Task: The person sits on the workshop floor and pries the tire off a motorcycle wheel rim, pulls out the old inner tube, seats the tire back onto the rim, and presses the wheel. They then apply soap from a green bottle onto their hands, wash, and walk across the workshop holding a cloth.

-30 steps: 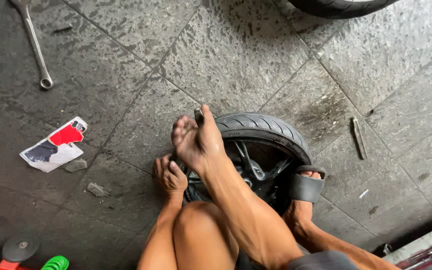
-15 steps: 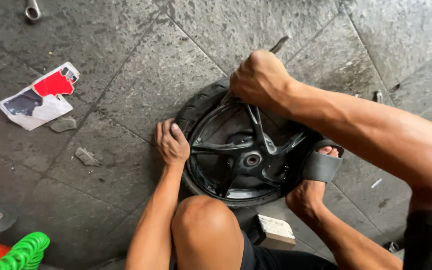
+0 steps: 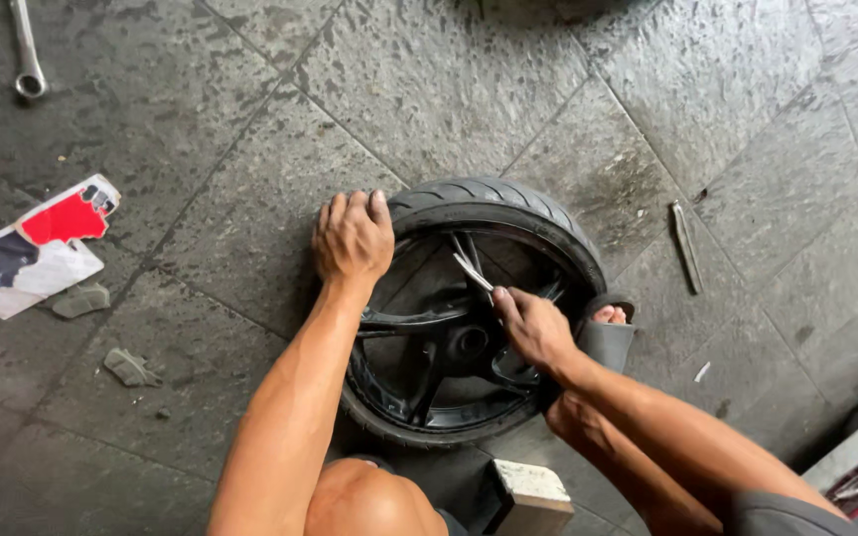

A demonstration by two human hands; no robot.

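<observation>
A black motorcycle wheel with its tyre (image 3: 508,206) lies flat on the grey stone floor. My left hand (image 3: 353,236) presses down on the tyre's upper left edge, fingers curled over the rubber. My right hand (image 3: 533,328) sits over the black spoked rim (image 3: 419,367) and grips a thin metal tyre lever (image 3: 472,270) whose tip points up and left toward the tyre bead. My foot in a black sandal (image 3: 608,333) rests against the wheel's right side. My knee shows at the bottom.
A second metal lever (image 3: 687,246) lies on the floor right of the wheel. A spanner (image 3: 25,50) lies top left, a torn red, white and black paper (image 3: 30,248) at the left, with small scraps (image 3: 131,367) nearby. A wooden block (image 3: 528,494) sits below the wheel.
My right hand dropped from the tyre's far edge to the rim centre with the lever. My left hand shifted from the left side to the tyre's upper left edge.
</observation>
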